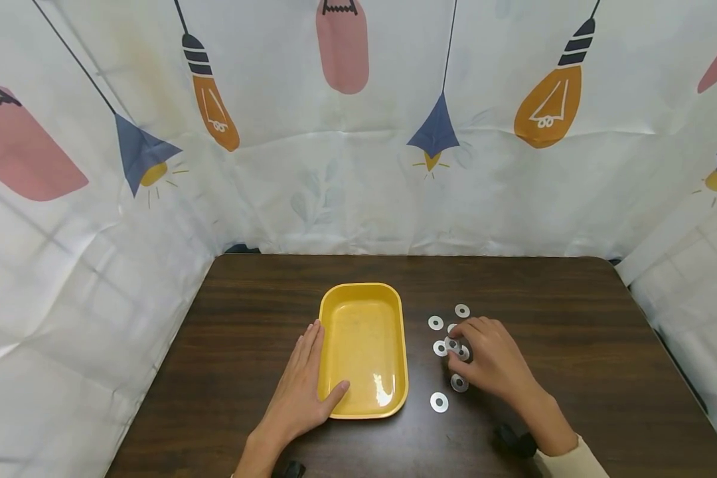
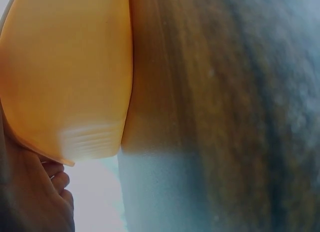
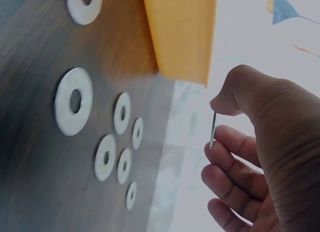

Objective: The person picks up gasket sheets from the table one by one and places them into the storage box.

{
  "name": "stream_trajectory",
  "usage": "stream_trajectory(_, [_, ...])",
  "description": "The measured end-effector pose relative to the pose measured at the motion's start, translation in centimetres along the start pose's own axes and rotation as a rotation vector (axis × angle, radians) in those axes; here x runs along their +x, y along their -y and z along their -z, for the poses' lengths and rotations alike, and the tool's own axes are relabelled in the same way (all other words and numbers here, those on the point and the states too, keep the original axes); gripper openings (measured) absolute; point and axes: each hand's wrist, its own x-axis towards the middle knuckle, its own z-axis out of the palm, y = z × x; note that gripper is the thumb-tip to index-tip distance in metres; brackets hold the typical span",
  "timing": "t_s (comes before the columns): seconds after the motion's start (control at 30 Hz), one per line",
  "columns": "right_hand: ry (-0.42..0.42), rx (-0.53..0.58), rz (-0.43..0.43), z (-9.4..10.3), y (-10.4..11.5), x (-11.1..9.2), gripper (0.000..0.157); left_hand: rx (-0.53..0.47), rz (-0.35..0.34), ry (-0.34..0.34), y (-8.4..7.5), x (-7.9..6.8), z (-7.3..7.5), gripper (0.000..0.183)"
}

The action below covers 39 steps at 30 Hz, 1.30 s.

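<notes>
My right hand [image 1: 496,355] pinches a flat metal washer [image 3: 213,129] between thumb and fingertips, seen edge-on in the right wrist view and held above the table. Below and around that hand, several loose washers [image 1: 439,402] lie flat on the dark wood. To their left is a yellow rectangular tray [image 1: 361,345] with rounded corners and nothing in it. My left hand [image 1: 301,385] rests along the tray's left side, its fingers straight and its thumb over the near left rim. In the left wrist view, the tray's outer wall [image 2: 70,81] fills the left part.
The dark wooden table [image 1: 573,332] ends at a white curtain [image 1: 358,199] printed with lamps and bulbs, which hangs behind and along both sides. A dark strap [image 1: 514,440] is worn at the right wrist, beside a cream sleeve [image 1: 573,461].
</notes>
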Motion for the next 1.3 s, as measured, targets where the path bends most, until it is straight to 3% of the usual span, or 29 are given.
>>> stream_trajectory(0.2, [0.035,0.035,-0.005,-0.3,0.8,1.1,0.021,0.009,0.006,0.003,0.0,0.0,0.1,0.108])
stream_trajectory(0.77, [0.065,0.071,0.082,-1.4,1.9,4.0,0.020,-0.009,-0.004,-0.002,-0.3,0.1,0.1,0.107])
stream_trajectory(1.3, [0.163,0.089,0.088,-1.7,3.0,6.9,0.021,0.002,0.011,0.005,-0.2,0.1,0.1,0.108])
